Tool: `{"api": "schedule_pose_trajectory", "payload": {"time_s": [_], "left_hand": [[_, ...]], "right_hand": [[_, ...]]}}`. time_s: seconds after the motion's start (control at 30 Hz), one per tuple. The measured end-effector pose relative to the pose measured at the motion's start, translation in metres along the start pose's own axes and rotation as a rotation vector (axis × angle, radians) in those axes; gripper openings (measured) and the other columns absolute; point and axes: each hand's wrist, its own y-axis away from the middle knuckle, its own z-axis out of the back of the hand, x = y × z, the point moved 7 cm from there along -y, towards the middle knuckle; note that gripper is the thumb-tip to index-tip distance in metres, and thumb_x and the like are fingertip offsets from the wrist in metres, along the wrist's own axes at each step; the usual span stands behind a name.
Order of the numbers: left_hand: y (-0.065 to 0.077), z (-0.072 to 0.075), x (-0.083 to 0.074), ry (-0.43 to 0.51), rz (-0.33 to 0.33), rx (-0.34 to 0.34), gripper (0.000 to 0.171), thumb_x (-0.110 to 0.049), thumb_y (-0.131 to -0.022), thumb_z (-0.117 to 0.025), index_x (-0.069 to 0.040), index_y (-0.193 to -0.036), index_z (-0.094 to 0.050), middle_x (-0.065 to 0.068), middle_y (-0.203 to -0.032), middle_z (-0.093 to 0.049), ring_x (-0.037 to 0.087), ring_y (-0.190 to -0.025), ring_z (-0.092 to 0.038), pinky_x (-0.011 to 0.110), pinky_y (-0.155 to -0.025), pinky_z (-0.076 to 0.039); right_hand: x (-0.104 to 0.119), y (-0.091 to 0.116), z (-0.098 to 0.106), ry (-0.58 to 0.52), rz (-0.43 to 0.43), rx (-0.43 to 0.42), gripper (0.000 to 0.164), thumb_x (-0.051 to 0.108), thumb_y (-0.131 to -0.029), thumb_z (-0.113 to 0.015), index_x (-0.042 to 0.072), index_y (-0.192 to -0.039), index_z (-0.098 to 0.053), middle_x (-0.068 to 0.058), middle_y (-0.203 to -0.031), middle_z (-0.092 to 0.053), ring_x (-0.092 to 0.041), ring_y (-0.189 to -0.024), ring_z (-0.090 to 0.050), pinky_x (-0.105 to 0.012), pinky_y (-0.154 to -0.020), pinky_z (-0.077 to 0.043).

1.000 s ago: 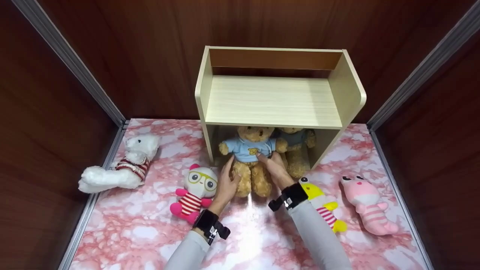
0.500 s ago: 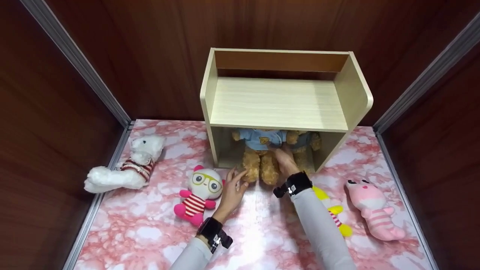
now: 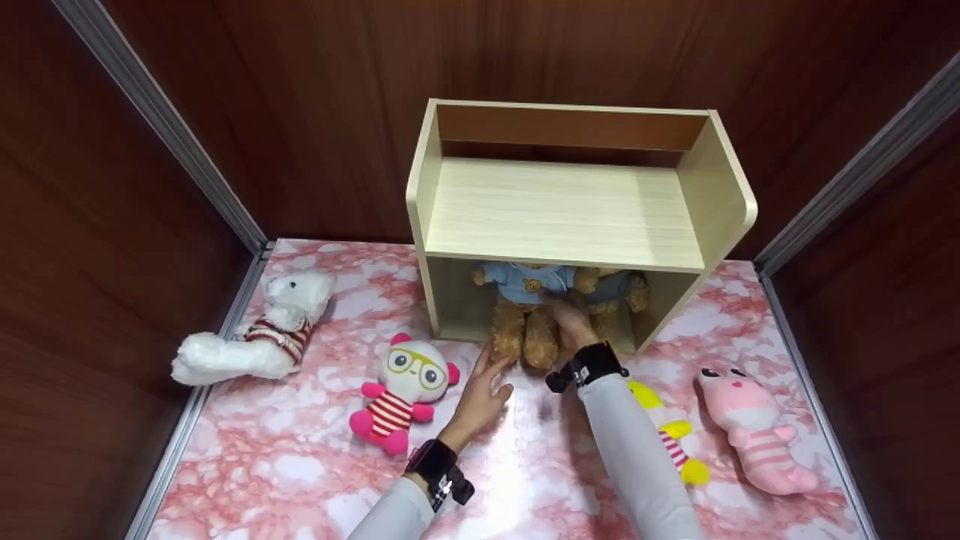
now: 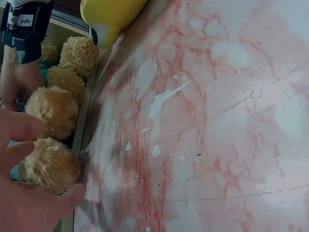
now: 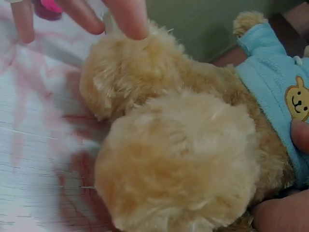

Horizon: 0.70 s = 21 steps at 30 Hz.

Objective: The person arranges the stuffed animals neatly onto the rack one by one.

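A brown teddy bear in a light blue shirt sits in the lower compartment of a pale wooden shelf. Its head is hidden under the shelf board. My right hand grips the bear's side, and the right wrist view shows the thumb on its blue shirt. Spread fingers of my left hand touch one of the bear's feet at the compartment's front. Beside it on the right sits a second teddy bear in a darker blue shirt, partly hidden by my right hand.
On the pink marbled surface lie a white plush at left, a panda plush with glasses, a yellow plush partly behind my right sleeve, and a pink plush at right. Dark wooden walls surround it.
The light blue-shirted bear has moved back into the lower compartment, its head passing under the board. My left hand has shifted from its side to its foot. The view has shifted slightly.
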Motion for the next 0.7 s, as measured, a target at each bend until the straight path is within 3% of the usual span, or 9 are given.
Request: {"api": "schedule_pose_trajectory", "payload": {"time_s": [0.1,0.2,0.33,0.4,0.6,0.7], "left_hand": [[0.0,-0.004,0.0,0.002,0.017,0.028,0.054,0.0,-0.09,-0.066,0.004,-0.143,-0.057,0.032,-0.165,-0.021,0.049,-0.148,-0.029,0.056,-0.117,-0.035],[-0.001,-0.008,-0.001,0.002,0.022,0.037,0.056,-0.003,-0.09,-0.067,0.005,-0.145,-0.055,0.032,-0.165,-0.018,0.05,-0.149,-0.027,0.056,-0.117,-0.035],[-0.002,-0.012,-0.003,-0.013,0.03,0.048,0.058,-0.005,-0.091,-0.068,0.008,-0.146,-0.052,0.032,-0.166,-0.015,0.049,-0.149,-0.027,0.055,-0.117,-0.035],[-0.003,-0.012,-0.003,-0.019,0.041,0.054,0.06,-0.006,-0.092,-0.067,0.011,-0.146,-0.049,0.031,-0.167,-0.014,0.048,-0.149,-0.027,0.054,-0.118,-0.034],[-0.008,-0.013,-0.002,-0.027,0.078,0.062,0.069,-0.009,-0.093,-0.066,0.018,-0.149,-0.037,0.03,-0.168,-0.011,0.046,-0.151,-0.024,0.052,-0.121,-0.029],[-0.007,-0.014,0.001,-0.029,0.089,0.066,0.073,-0.01,-0.093,-0.066,0.019,-0.151,-0.032,0.031,-0.167,-0.01,0.045,-0.151,-0.024,0.051,-0.121,-0.03]], "right_hand": [[-0.006,0.003,0.001,-0.026,-0.082,-0.017,0.063,0.022,-0.097,-0.072,0.004,-0.149,-0.042,-0.014,-0.153,-0.041,-0.031,-0.144,-0.035,-0.062,-0.12,-0.023],[-0.013,0.008,0.003,-0.024,-0.146,-0.033,0.076,0.031,-0.095,-0.075,0.016,-0.158,-0.033,-0.007,-0.162,-0.035,-0.027,-0.151,-0.027,-0.063,-0.122,-0.014],[-0.009,0.001,0.003,-0.027,-0.046,-0.038,0.065,0.021,-0.097,-0.073,0.003,-0.151,-0.042,-0.014,-0.153,-0.044,-0.029,-0.142,-0.039,-0.044,-0.121,-0.028],[-0.008,-0.001,0.003,-0.041,-0.036,-0.044,0.061,0.017,-0.097,-0.072,0.0,-0.149,-0.044,-0.014,-0.151,-0.045,-0.029,-0.14,-0.04,-0.04,-0.12,-0.029],[-0.009,0.004,0.002,-0.047,-0.124,-0.055,0.078,0.022,-0.096,-0.075,0.01,-0.159,-0.03,-0.008,-0.161,-0.034,-0.026,-0.149,-0.029,-0.041,-0.125,-0.019],[-0.002,0.005,0.0,-0.018,-0.021,-0.033,0.063,0.014,-0.099,-0.068,-0.002,-0.153,-0.037,-0.017,-0.156,-0.041,-0.03,-0.145,-0.036,-0.04,-0.123,-0.026]]}}
